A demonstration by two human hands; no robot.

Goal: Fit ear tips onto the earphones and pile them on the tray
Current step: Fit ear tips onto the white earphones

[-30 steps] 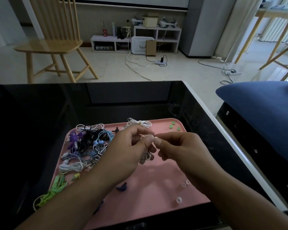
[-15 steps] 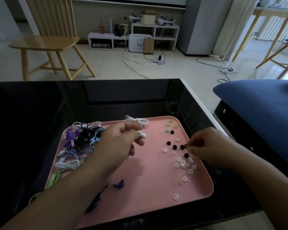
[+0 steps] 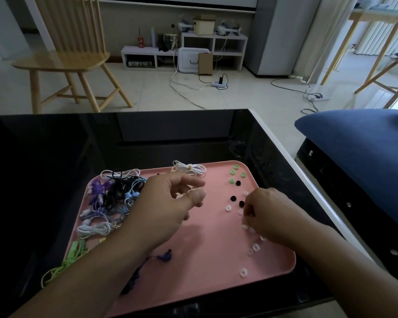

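A pink tray lies on the black table. At its left is a tangled pile of earphones, and a coiled white earphone lies at the far edge. My left hand hovers over the tray's middle and pinches a white earphone, mostly hidden by the fingers. Green ear tips, black ear tips and white ear tips lie scattered on the right side. My right hand curls down among the white ones, its fingertips closed on one.
A dark blue earphone lies near the tray's front, and a green earphone hangs over the tray's left edge. A wooden chair stands beyond the table. A blue cushion sits to the right.
My hands were together over the tray's middle and have parted. The right hand went to the ear tips on the right and then drew nearer among the white ones. The left hand stayed, holding the earphone.
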